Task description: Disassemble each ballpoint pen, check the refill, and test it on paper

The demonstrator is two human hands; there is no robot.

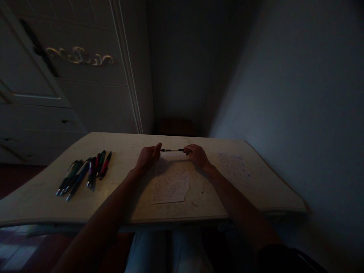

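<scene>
A slim pen (pixel 172 150) with a pale barrel and dark ends is held level between my two hands, over the far half of the table. My left hand (pixel 148 156) pinches its left end. At the other end, the fingers of my right hand (pixel 197 154) are closed on the dark tip. Below the pen lies a sheet of paper (pixel 171 184) covered in scribbles, with a torn right edge. The dim light hides the finer details of the pen.
Several pens (pixel 76 177) lie in a loose group on the left of the pale table (pixel 125 204). Scribbles (pixel 234 168) show at the right of the tabletop. A white cabinet (pixel 99 102) stands behind on the left, and a wall (pixel 298 113) runs along the right.
</scene>
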